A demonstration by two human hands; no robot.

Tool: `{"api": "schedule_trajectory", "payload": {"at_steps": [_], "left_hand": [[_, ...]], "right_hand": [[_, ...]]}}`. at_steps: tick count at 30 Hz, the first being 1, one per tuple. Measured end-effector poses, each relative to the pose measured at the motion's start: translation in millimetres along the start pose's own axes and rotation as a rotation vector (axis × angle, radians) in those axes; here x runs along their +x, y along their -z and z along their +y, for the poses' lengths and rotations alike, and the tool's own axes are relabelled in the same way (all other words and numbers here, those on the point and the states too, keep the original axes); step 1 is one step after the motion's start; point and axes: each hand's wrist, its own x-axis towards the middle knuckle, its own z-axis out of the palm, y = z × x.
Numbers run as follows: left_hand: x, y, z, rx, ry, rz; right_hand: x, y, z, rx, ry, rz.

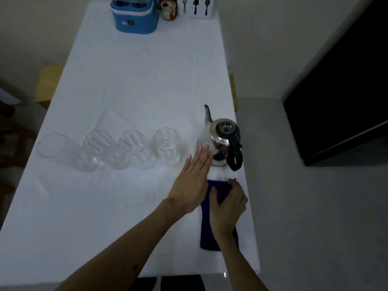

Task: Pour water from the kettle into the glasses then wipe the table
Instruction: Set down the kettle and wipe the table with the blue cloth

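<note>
A steel kettle with a black handle stands near the right edge of the white table, spout pointing away from me. Several clear glasses stand in a row to its left; the nearest glass is close to the kettle, the farthest glass sits near the left edge. My left hand lies flat with fingers together, fingertips touching the kettle's left side. A dark blue cloth lies below the kettle, and my right hand grips its upper end.
At the far end stand a blue container, a small ceramic jar and a white cutlery box. The table's right edge drops to a grey floor. A wooden stool shows at the left.
</note>
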Motion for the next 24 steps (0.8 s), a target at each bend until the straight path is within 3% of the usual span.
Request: {"api": "schedule_trajectory", "payload": {"at_steps": [3, 6, 14, 19, 24], "left_hand": [[-59.0, -27.5, -17.7, -0.017, 0.074, 0.03], [-113.9, -48.0, -33.3, -0.017, 0.139, 0.039], [-199.9, -53.9, -56.1, -0.067, 0.143, 0.026], [-237.3, -64.0, -79.1, 0.07, 0.176, -0.014], [-244.1, -68.0, -90.2, 0.15, 0.165, -0.019]], "right_hand": [[-35.5, -3.5, 17.4, -0.31, 0.214, -0.147], [-51.0, -7.4, 28.6, -0.42, 0.284, -0.194], [-57.2, -11.0, 32.0, -0.24, 0.355, -0.002], [-104.8, -27.3, 23.7, -0.294, 0.558, -0.06], [-120.0, -38.9, 25.0, -0.412, 0.478, -0.087]]}}
